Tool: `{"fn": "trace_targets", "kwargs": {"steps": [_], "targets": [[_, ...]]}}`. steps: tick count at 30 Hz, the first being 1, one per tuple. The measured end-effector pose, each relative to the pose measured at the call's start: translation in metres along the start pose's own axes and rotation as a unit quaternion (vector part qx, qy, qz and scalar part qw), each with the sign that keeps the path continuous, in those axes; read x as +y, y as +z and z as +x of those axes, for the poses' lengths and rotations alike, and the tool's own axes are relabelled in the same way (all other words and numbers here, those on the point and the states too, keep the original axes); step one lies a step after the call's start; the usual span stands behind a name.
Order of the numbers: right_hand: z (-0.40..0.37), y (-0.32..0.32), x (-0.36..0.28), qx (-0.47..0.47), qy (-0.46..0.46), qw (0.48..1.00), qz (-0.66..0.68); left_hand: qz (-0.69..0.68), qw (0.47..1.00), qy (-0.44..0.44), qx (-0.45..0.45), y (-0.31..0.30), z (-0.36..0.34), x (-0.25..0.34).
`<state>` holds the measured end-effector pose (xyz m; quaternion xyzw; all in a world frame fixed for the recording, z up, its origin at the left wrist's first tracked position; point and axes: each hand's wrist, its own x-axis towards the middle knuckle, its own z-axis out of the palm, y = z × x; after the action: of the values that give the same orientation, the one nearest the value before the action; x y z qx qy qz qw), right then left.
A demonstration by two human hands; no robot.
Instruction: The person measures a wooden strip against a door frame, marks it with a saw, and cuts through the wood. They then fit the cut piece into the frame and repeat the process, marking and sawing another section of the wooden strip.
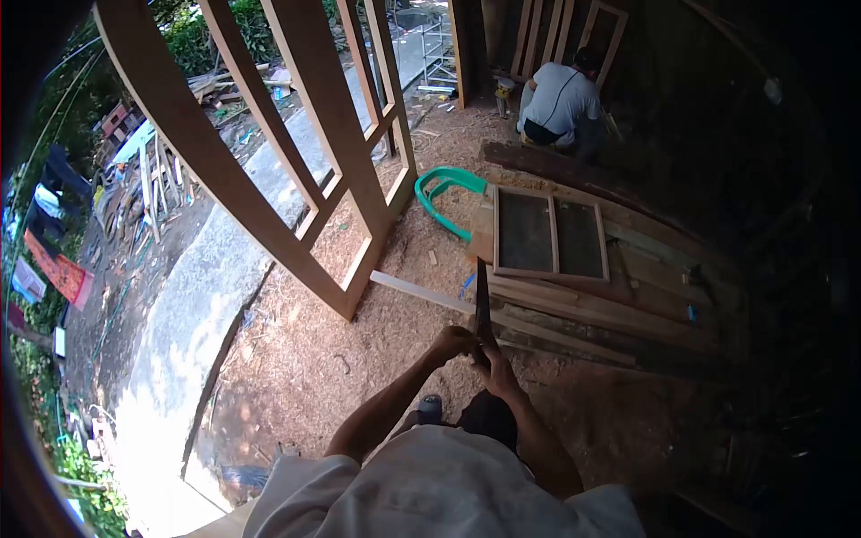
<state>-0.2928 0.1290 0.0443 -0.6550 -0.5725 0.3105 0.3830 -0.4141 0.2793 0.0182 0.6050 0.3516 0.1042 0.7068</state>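
Note:
A long, dark, tapered blade that looks like a handsaw [482, 303] points away from me, in front of my body. Its near end is in my right hand [499, 371], whose fingers are wrapped round it. My left hand [456, 343] is closed against the left side of the saw, close to the right hand; its fingertips are partly hidden. Beyond and below the blade, a pale wood strip [421, 292] runs from the left toward the stacked boards [565, 334]. A small framed panel with two dark panes [551, 233] lies on those boards.
A tall wooden frame [336, 157] stands to the left. A green plastic chair [429, 204] lies beyond the saw. Another person [562, 100] crouches at the back by leaning frames [547, 36]. Wood shavings [296, 359] cover the ground; a concrete strip [193, 296] runs along the left.

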Motion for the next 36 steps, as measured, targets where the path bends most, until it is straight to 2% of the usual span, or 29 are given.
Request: {"fn": "trace_targets", "kwargs": {"steps": [4,6,8,11,14,15,18,20,22,26,28,30,32,33,35,36], "targets": [[-0.024,0.021,-0.009,0.018,0.006,1.000,0.007,-0.008,1.000,-0.007,0.004,0.001,-0.032,-0.018],[-0.030,0.017,-0.009,-0.022,0.059,0.998,-0.005,-0.003,1.000,-0.009,0.008,0.007,-0.039,-0.025],[-0.031,0.014,-0.012,-0.034,0.050,0.998,0.006,0.006,1.000,-0.007,0.016,0.008,-0.040,-0.023],[-0.038,0.017,-0.002,0.001,-0.019,0.999,-0.033,0.011,0.999,-0.010,0.031,0.018,-0.045,-0.023],[-0.050,0.015,-0.007,0.027,0.006,1.000,-0.011,0.010,0.999,0.005,0.036,0.026,-0.057,-0.012],[-0.056,0.012,-0.007,0.006,0.055,0.998,-0.002,0.012,1.000,0.001,0.028,0.028,-0.056,-0.016],[-0.072,0.011,-0.005,0.022,0.087,0.995,0.040,0.021,1.000,-0.003,-0.002,0.039,-0.049,-0.023],[-0.075,0.010,0.001,0.041,0.077,0.995,0.043,0.041,0.999,-0.004,-0.021,0.042,-0.040,-0.022],[-0.073,0.007,0.001,0.035,0.133,0.987,0.077,0.054,0.997,-0.027,-0.057,0.043,-0.030,-0.020],[-0.057,0.005,0.003,0.053,0.155,0.983,0.086,0.066,0.994,-0.035,-0.079,0.034,-0.009,-0.013],[-0.040,0.010,0.018,0.046,0.155,0.982,0.097,0.088,0.991,-0.004,-0.099,0.021,0.005,-0.001],[-0.021,0.022,0.030,0.065,0.146,0.982,0.100,0.119,0.987,-0.016,-0.109,0.006,0.019,0.006],[0.005,0.033,0.030,0.138,0.156,0.975,0.078,0.113,0.981,-0.015,-0.160,-0.012,0.043,0.006],[0.014,0.043,0.029,0.142,0.165,0.973,0.079,0.113,0.979,-0.021,-0.169,-0.022,0.050,0.001],[0.040,0.054,0.029,0.223,0.250,0.934,0.123,0.035,0.984,-0.002,-0.173,-0.039,0.072,-0.005],[0.049,0.057,0.028,0.225,0.257,0.932,0.120,0.031,0.983,-0.005,-0.180,-0.048,0.078,-0.004]]}}
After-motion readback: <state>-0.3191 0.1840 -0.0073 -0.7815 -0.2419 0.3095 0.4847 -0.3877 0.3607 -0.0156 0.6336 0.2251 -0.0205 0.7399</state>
